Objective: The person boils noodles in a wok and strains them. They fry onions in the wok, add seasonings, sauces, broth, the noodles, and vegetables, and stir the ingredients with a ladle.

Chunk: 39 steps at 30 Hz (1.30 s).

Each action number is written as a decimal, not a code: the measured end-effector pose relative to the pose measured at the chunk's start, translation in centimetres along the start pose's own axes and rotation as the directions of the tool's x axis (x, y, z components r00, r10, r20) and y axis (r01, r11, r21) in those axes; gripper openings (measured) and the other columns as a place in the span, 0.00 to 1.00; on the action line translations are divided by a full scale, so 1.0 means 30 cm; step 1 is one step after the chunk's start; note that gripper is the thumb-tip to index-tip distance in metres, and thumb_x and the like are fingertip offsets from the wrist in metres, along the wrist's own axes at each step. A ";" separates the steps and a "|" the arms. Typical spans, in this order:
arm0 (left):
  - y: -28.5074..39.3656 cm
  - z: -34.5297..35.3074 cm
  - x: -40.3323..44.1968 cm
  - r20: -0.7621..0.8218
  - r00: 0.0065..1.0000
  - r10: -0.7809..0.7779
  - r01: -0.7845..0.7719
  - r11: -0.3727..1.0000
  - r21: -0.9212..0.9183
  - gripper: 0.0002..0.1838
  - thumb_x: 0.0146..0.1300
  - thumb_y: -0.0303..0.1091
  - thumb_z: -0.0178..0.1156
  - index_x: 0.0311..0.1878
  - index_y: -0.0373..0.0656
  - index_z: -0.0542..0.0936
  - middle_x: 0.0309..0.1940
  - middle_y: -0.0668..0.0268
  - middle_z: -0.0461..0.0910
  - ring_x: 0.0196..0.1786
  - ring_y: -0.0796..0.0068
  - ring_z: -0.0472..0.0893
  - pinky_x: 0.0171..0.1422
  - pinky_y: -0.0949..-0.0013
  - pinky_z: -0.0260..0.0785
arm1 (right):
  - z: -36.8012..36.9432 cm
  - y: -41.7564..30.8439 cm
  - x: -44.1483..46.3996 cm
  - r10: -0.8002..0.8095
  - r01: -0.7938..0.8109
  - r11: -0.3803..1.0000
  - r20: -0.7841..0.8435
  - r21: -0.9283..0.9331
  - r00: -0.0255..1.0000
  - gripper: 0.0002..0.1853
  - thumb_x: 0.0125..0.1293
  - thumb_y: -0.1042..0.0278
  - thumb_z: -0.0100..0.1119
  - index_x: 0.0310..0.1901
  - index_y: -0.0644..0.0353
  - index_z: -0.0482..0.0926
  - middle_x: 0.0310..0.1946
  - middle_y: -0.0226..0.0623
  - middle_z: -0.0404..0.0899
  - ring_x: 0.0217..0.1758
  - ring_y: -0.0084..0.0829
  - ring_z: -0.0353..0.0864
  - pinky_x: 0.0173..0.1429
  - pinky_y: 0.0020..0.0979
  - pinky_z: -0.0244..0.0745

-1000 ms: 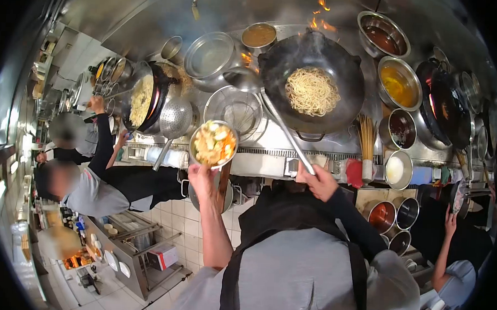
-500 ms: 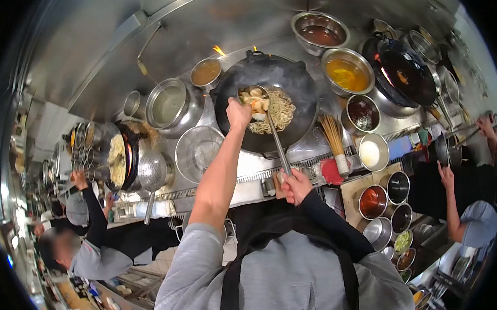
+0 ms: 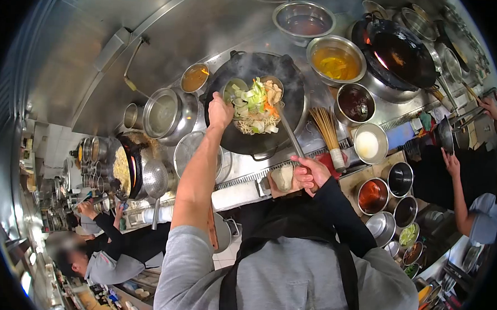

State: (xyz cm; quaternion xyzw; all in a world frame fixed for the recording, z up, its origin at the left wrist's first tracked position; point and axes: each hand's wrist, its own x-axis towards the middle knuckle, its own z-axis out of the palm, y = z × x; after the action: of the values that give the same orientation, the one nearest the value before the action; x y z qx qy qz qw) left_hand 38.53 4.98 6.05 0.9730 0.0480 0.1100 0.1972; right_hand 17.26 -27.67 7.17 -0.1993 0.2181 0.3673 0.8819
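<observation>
- Just on the near side of the wok (image 3: 296, 104), got the right hand (image 3: 311, 173) wrapped round the long handle of a ladle (image 3: 291, 136), probably to stay clear of the heat.
- Over the wok's left half, got the left hand (image 3: 221, 111) gripping a small metal bowl (image 3: 226, 90), tilted inwards, I'd guess so as to drop stuff inside rather than over the rim.
- In the middle of the wok, chopped vegetables (image 3: 255, 97) on and around pale noodles (image 3: 244, 127), with the ladle's head beside the pile, cupping some chunky pieces.
- Right of the wok, on the steel desk (image 3: 316, 94), a bamboo brush (image 3: 324, 128), likely there for an easy grab.
- Left of the wok, a wire strainer (image 3: 185, 154), near enough to reach.
- Beyond the brush, right of the wok, pots of dark sauce (image 3: 356, 103) and white stuff (image 3: 370, 145), maybe grouped for quick scooping.
- Far right of the wok, a co-worker's hand (image 3: 452, 162) by a small dark pan (image 3: 445, 133).
</observation>
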 end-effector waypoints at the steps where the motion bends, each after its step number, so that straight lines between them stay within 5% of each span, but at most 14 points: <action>1: 0.017 0.002 -0.007 -0.008 1.000 0.022 -0.022 1.000 0.022 0.16 0.57 0.27 0.58 0.46 0.29 0.70 0.36 0.36 0.82 0.44 0.36 0.82 0.52 0.45 0.74 | -0.009 -0.009 -0.007 0.002 -0.002 1.000 0.014 0.007 1.000 0.14 0.75 0.63 0.53 0.58 0.57 0.73 0.24 0.25 0.64 0.16 0.14 0.59 0.15 0.19 0.53; 9: 0.084 0.041 0.022 0.044 0.999 0.010 -0.017 0.986 0.168 0.12 0.61 0.26 0.54 0.46 0.33 0.70 0.38 0.41 0.82 0.44 0.41 0.83 0.51 0.49 0.76 | 0.016 -0.078 -0.077 -0.005 0.006 0.999 0.044 -0.032 0.999 0.13 0.76 0.65 0.51 0.57 0.58 0.73 0.24 0.26 0.64 0.16 0.15 0.59 0.15 0.20 0.55; 16: 0.029 0.061 0.072 -0.046 0.993 0.111 -0.070 0.847 0.527 0.12 0.64 0.27 0.56 0.48 0.35 0.69 0.40 0.46 0.79 0.45 0.47 0.83 0.48 0.55 0.79 | -0.023 -0.102 -0.085 0.029 -0.028 0.996 0.005 -0.084 1.000 0.12 0.75 0.64 0.52 0.56 0.56 0.73 0.24 0.25 0.65 0.16 0.15 0.59 0.15 0.20 0.55; 19: 0.096 0.036 0.050 -0.010 0.995 0.098 -0.083 0.890 0.448 0.12 0.63 0.27 0.55 0.48 0.36 0.70 0.41 0.45 0.80 0.46 0.47 0.83 0.49 0.55 0.79 | -0.023 -0.105 -0.067 0.068 -0.071 0.988 -0.025 -0.141 0.997 0.11 0.75 0.64 0.53 0.55 0.55 0.74 0.24 0.24 0.65 0.17 0.14 0.60 0.16 0.20 0.55; 20: 0.146 0.014 0.032 0.051 0.999 -0.005 -0.010 0.958 0.287 0.13 0.62 0.27 0.56 0.47 0.35 0.69 0.42 0.42 0.80 0.46 0.45 0.84 0.50 0.53 0.78 | -0.023 -0.103 -0.057 0.083 -0.087 0.984 -0.037 -0.156 0.996 0.11 0.75 0.64 0.53 0.54 0.54 0.74 0.24 0.24 0.66 0.17 0.14 0.60 0.16 0.20 0.55; 32: 0.010 -0.015 -0.012 -0.029 0.989 -0.143 0.145 0.947 0.285 0.17 0.58 0.27 0.60 0.48 0.33 0.69 0.38 0.38 0.82 0.44 0.39 0.84 0.52 0.49 0.77 | 0.004 -0.116 -0.017 0.169 -0.167 0.984 0.019 -0.059 0.985 0.11 0.75 0.65 0.53 0.53 0.58 0.74 0.24 0.25 0.64 0.17 0.14 0.60 0.15 0.20 0.55; 37: -0.017 -0.092 -0.081 -0.142 0.961 -0.237 0.239 0.971 -0.002 0.20 0.54 0.26 0.59 0.49 0.25 0.71 0.39 0.33 0.81 0.46 0.34 0.82 0.53 0.46 0.75 | 0.003 -0.129 -0.013 0.170 -0.172 0.963 -0.028 -0.205 0.985 0.10 0.74 0.64 0.54 0.52 0.55 0.74 0.24 0.25 0.65 0.17 0.15 0.59 0.16 0.21 0.54; 39: -0.007 -0.115 -0.112 -0.115 0.954 -0.275 0.279 0.960 0.021 0.20 0.54 0.26 0.59 0.49 0.26 0.70 0.39 0.33 0.81 0.46 0.34 0.82 0.53 0.47 0.75 | -0.006 -0.120 0.000 0.163 -0.172 0.952 -0.056 -0.254 0.985 0.09 0.74 0.63 0.55 0.51 0.53 0.74 0.24 0.25 0.66 0.16 0.15 0.58 0.17 0.22 0.53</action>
State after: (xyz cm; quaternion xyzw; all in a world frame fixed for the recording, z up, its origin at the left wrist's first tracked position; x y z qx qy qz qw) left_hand 34.46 5.99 8.43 0.9525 0.1971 0.1344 0.1895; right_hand 19.87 -30.10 7.70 -0.2991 0.1997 0.4624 0.8105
